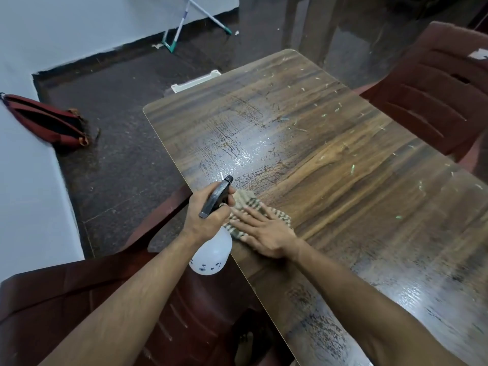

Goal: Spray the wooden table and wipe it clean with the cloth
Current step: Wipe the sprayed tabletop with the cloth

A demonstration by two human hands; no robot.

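Observation:
The wooden table (330, 159) runs from the lower right toward the upper middle, with wet sheen on its left and near parts and small pale scraps scattered on its far right. My left hand (208, 215) grips the neck of a white spray bottle (211, 256) with a black trigger head, held over the table's left edge and pointing toward the wet patch. My right hand (260, 231) lies flat with straight fingers on a striped beige cloth (244, 200) near that edge.
A dark red plastic chair (435, 93) stands at the table's right side, and another (87, 299) sits below me at the left. On the dark floor lie a red bag (45, 120), a white tray (195, 81) and a mop (179, 27) by the wall.

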